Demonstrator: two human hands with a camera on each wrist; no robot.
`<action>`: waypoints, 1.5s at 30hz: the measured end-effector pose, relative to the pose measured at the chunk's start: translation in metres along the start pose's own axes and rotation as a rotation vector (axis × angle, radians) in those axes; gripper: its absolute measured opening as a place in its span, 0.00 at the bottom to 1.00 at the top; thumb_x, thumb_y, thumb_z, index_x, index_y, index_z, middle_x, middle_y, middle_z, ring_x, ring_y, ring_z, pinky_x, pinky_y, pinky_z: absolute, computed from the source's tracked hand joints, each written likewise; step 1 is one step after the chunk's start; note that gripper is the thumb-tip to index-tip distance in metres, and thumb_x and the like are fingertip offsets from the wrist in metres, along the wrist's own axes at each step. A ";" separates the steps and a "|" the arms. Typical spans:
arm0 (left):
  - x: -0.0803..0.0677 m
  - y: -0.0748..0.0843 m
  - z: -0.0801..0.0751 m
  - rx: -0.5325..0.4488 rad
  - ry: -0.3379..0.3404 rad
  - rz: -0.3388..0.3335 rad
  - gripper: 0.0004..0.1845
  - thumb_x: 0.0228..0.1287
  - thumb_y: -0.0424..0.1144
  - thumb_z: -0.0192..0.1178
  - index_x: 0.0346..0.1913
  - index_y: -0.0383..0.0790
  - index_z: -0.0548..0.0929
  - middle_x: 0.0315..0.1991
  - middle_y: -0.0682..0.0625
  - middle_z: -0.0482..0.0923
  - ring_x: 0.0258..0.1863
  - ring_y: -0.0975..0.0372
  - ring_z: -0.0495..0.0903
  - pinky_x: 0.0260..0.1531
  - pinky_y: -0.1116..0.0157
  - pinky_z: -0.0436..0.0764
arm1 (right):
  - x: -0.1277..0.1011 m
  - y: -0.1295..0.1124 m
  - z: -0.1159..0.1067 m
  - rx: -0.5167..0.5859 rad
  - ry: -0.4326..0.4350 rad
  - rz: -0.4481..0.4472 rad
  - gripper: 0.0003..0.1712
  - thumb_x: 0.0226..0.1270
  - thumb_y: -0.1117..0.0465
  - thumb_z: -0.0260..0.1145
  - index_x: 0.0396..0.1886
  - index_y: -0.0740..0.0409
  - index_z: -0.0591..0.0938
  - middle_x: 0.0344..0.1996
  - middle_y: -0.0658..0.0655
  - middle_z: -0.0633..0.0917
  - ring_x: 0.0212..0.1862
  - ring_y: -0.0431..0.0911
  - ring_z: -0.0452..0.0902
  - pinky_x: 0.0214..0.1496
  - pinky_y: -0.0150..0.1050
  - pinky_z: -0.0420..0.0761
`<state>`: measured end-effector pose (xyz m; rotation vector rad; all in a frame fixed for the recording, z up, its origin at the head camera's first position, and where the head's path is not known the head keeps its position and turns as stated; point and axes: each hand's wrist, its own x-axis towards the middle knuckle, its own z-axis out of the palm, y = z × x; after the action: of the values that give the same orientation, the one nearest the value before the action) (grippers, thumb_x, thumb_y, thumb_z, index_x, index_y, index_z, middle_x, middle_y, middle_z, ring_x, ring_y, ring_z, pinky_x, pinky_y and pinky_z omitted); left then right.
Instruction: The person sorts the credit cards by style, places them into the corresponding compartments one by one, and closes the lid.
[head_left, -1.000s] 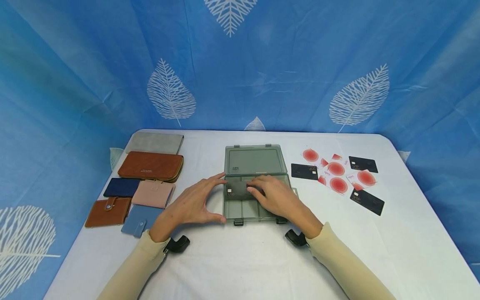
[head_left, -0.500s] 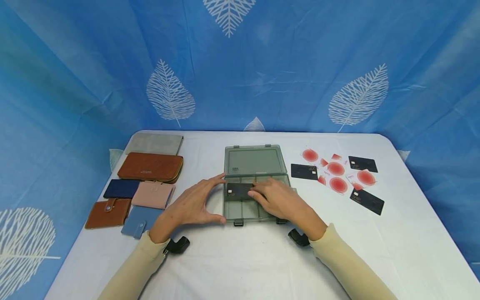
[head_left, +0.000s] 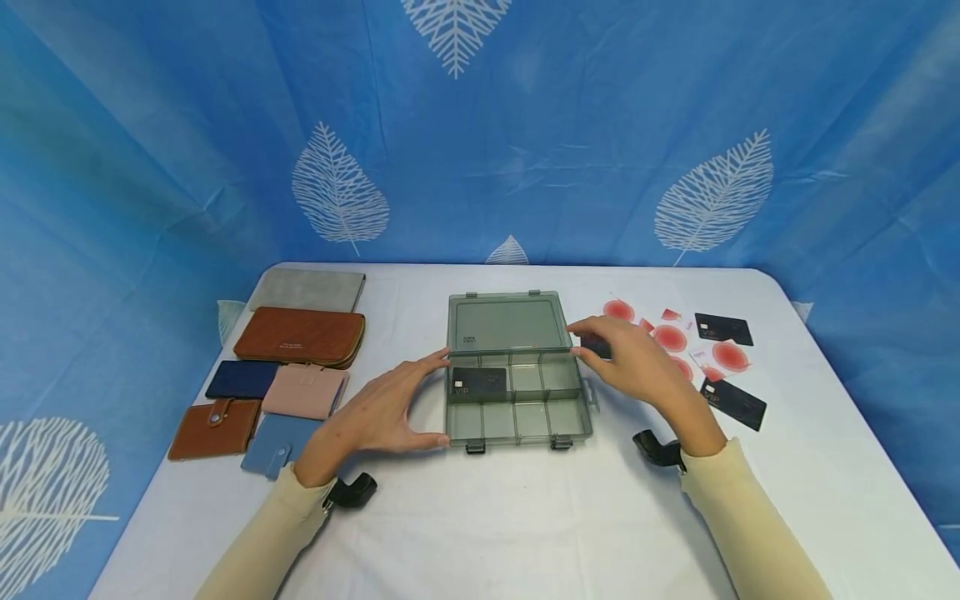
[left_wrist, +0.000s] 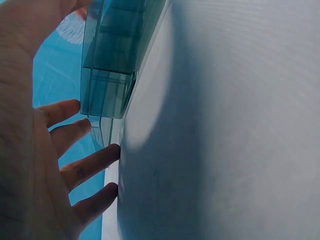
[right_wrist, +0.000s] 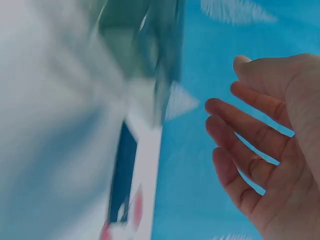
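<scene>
An open grey see-through compartment box [head_left: 517, 417] lies mid-table with its lid [head_left: 506, 322] folded back. One black VIP card [head_left: 478, 383] lies in its back-left compartment. My left hand [head_left: 433, 400] is open at the box's left side, thumb at the front corner and fingers by the back corner; in the left wrist view its fingers [left_wrist: 87, 165] rest on the cloth beside the box [left_wrist: 112, 65]. My right hand [head_left: 591, 340] hovers open and holds nothing, just right of the box and over a partly hidden black card [head_left: 597, 345]. The right wrist view is blurred and shows spread fingers [right_wrist: 250, 145].
Right of the box lie black cards [head_left: 723, 329] [head_left: 737, 399] and white cards with red circles [head_left: 671, 337]. On the left are several wallets: grey [head_left: 307, 289], brown [head_left: 300, 336], navy [head_left: 242, 379], pink [head_left: 303, 392], small brown [head_left: 213, 417], blue [head_left: 273, 442]. A blue leaf-print cloth hangs behind the white table [head_left: 510, 517].
My right hand let go of the black VIP card in the box's compartment and moved right, over the loose cards. The left hand stayed at the box's side.
</scene>
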<state>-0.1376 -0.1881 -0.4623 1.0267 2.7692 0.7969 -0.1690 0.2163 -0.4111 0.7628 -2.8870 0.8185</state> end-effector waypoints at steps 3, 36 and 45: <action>0.000 0.000 0.001 0.001 0.003 0.000 0.63 0.56 0.69 0.75 0.88 0.49 0.56 0.84 0.53 0.62 0.78 0.52 0.70 0.70 0.40 0.74 | -0.004 0.020 -0.005 -0.002 0.009 0.058 0.23 0.74 0.62 0.74 0.65 0.64 0.85 0.58 0.64 0.88 0.56 0.60 0.86 0.59 0.61 0.83; 0.000 0.000 -0.002 0.006 0.002 0.014 0.60 0.56 0.68 0.74 0.86 0.47 0.60 0.87 0.51 0.55 0.79 0.50 0.68 0.72 0.38 0.72 | -0.019 0.089 -0.012 -0.023 -0.098 0.191 0.35 0.66 0.61 0.81 0.70 0.67 0.80 0.53 0.71 0.83 0.54 0.62 0.75 0.57 0.63 0.77; 0.000 0.000 -0.002 0.001 -0.015 0.000 0.60 0.57 0.69 0.73 0.87 0.49 0.58 0.87 0.54 0.54 0.80 0.51 0.67 0.73 0.38 0.71 | -0.020 0.089 -0.014 -0.045 -0.071 0.177 0.34 0.62 0.61 0.83 0.66 0.64 0.82 0.47 0.68 0.84 0.49 0.61 0.74 0.52 0.59 0.75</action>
<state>-0.1378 -0.1891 -0.4604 1.0284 2.7577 0.7843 -0.1942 0.2978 -0.4454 0.5489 -3.0594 0.7529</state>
